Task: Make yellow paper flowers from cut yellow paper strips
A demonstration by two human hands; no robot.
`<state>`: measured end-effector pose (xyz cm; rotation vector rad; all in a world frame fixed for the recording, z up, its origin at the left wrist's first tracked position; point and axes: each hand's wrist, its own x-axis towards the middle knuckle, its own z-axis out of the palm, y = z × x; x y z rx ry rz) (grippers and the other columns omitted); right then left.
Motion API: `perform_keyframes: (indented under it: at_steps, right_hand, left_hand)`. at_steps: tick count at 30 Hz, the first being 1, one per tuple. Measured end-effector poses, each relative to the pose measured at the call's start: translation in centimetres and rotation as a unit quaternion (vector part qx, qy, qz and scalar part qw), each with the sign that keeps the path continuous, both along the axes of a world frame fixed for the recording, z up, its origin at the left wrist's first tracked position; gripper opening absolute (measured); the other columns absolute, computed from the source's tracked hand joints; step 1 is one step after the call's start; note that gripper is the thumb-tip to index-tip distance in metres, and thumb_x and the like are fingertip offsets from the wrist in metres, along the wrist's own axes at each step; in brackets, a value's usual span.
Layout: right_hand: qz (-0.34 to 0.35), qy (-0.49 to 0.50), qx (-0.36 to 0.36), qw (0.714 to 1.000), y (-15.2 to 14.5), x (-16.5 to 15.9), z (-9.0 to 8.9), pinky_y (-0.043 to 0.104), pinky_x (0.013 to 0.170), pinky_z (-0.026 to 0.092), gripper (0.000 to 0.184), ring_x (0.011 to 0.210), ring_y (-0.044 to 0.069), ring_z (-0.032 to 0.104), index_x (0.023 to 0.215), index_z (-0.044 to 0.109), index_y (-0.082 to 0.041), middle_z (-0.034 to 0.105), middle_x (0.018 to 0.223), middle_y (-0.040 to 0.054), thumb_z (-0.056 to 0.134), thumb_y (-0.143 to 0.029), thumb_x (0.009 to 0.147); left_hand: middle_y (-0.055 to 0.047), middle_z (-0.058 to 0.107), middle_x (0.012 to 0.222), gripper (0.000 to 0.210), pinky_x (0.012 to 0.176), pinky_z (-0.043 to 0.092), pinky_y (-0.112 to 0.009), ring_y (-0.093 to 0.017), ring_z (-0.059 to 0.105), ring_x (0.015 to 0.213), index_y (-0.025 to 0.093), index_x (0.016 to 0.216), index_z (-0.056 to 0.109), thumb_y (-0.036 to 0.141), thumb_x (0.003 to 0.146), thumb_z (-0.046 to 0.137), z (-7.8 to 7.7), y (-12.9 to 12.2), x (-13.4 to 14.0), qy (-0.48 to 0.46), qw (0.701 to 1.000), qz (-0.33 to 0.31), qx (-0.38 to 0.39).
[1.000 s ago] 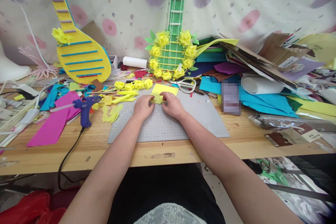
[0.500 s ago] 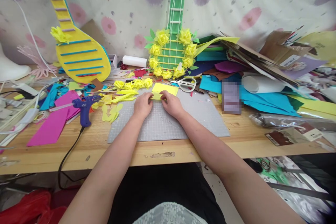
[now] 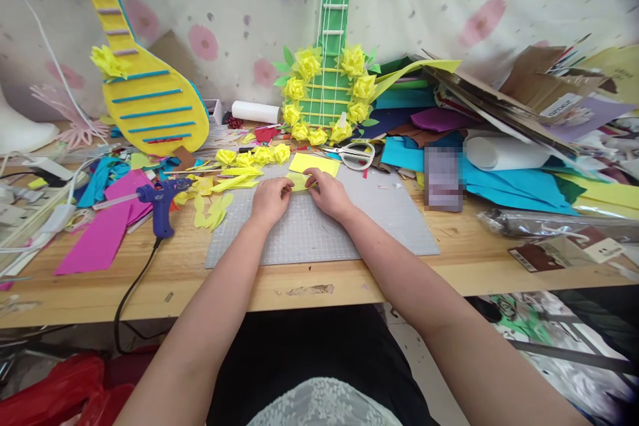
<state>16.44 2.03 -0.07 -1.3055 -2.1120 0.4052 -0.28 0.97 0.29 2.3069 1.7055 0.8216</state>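
The grey cutting mat point(image 3: 319, 239) lies on the tabletop point(image 3: 239, 289), and the work sits over its far part: a small, thin yellow paper piece point(image 3: 299, 182) stretched between the two hands. At its left end the left hand point(image 3: 269, 201) has its fingers curled nearly closed, thumb and forefinger seeming to pinch the edge; the right hand point(image 3: 330, 196) has its fingers bent over the other end in a similar light pinch, though the exact contact of the fingertips is too small to make out. A larger yellow sheet point(image 3: 312, 162) lies at the mat's far edge, just behind the held piece. Paper this thin probably shows every dent, so gentle, even pressure from both sides should serve better than a hard grip. Keeping the two pinches level and pulling only slightly apart would likely keep the piece flat without tearing it, and working low over the mat gives a surface to steady the wrists or press against. Care is worth taking that the right fingers do not catch the sheet behind. The scissors point(image 3: 355, 156) rest by the mat's far edge, right of that sheet, and are best left clear of the knuckles. Loose yellow petals point(image 3: 213, 212) lie at the mat's left edge, and the blue glue gun point(image 3: 162, 203) stands well left of the mat, away from the paper.
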Motion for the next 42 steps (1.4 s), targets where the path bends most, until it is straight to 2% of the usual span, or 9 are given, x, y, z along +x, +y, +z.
perform_keyframes:
  at_steps: [4,12,16,21,25,32,38,42]
  right_hand:
    - [-0.004,0.008,0.005,1.0,0.1,-0.2,-0.2,0.031,0.076,0.04,0.038,0.088,0.019,0.05,0.108,0.048,-0.021,0.065,0.083,0.0012,0.047,-0.009,0.071]
    - [-0.079,0.082,-0.083,0.99,0.5,-0.7,-0.7,0.031,0.077,0.04,0.028,0.081,0.016,0.054,0.1,0.051,-0.022,0.064,0.079,-0.0007,0.05,-0.014,0.073]
    - [-0.106,0.084,-0.089,0.987,0.5,-1.2,-0.8,0.031,0.074,0.04,0.025,0.079,0.016,0.054,0.1,0.05,-0.022,0.064,0.078,-0.0005,0.049,-0.019,0.075]
    - [-0.133,0.041,-0.054,0.989,0.2,-1.7,-0.7,0.031,0.073,0.038,0.026,0.082,0.019,0.052,0.101,0.049,-0.019,0.062,0.075,0.0012,0.048,-0.017,0.076]
    - [-0.132,0.004,-0.027,0.991,0.0,-2.0,-0.5,0.031,0.073,0.037,0.024,0.081,0.019,0.051,0.1,0.049,-0.018,0.062,0.077,0.0031,0.045,-0.016,0.076]
    - [-0.148,-0.066,-0.01,0.987,-0.1,-2.2,-0.2,0.031,0.07,0.036,0.008,0.077,0.02,0.049,0.082,0.049,-0.018,0.06,0.081,0.007,0.043,-0.017,0.078]
    - [-0.139,-0.106,0.001,0.985,0.2,-2.3,-0.7,0.032,0.073,0.035,0.012,0.08,0.021,0.048,0.087,0.052,-0.018,0.06,0.085,0.0086,0.041,-0.018,0.082]
    - [-0.138,-0.127,0.003,0.982,0.4,-2.3,-1.0,0.033,0.073,0.035,0.017,0.082,0.022,0.047,0.088,0.055,-0.019,0.059,0.087,0.0091,0.039,-0.021,0.085]
  left_hand:
    - [-0.002,0.068,0.084,0.021,0.082,0.04,-0.034,-0.02,0.057,0.085,0.021,0.088,0.063,0.015,0.072,0.053,0.0,-0.1,0.1,-0.005,1.0,0.01,-0.007]
    - [-0.002,0.066,0.081,0.027,0.076,0.042,-0.031,-0.017,0.056,0.078,0.02,0.099,0.058,0.024,0.072,0.055,-0.5,0.3,0.2,-0.113,0.987,0.094,-0.069]
    - [-0.001,0.065,0.08,0.027,0.077,0.041,-0.031,-0.018,0.056,0.08,0.02,0.1,0.057,0.025,0.073,0.054,-0.5,0.5,0.5,-0.101,0.986,0.116,-0.064]
    - [-0.001,0.065,0.079,0.031,0.078,0.039,-0.032,-0.02,0.056,0.086,0.021,0.103,0.053,0.024,0.072,0.055,-0.4,0.5,1.0,-0.074,0.985,0.145,-0.051]
    - [-0.002,0.066,0.08,0.033,0.079,0.039,-0.033,-0.022,0.055,0.09,0.02,0.104,0.051,0.023,0.072,0.054,-0.3,0.3,1.2,-0.062,0.986,0.152,-0.045]
    - [-0.002,0.065,0.079,0.033,0.079,0.038,-0.033,-0.022,0.055,0.091,0.02,0.104,0.05,0.022,0.072,0.054,-0.2,0.2,1.3,-0.055,0.985,0.161,-0.042]
    - [-0.003,0.064,0.079,0.013,0.076,0.038,-0.034,-0.022,0.053,0.085,0.022,0.085,0.056,0.022,0.074,0.05,0.0,0.1,1.4,-0.015,0.988,0.147,-0.041]
    - [-0.006,0.061,0.085,0.017,0.078,0.036,-0.036,-0.023,0.05,0.089,0.023,0.082,0.059,0.018,0.077,0.044,0.0,0.1,1.7,0.036,0.993,0.111,-0.031]
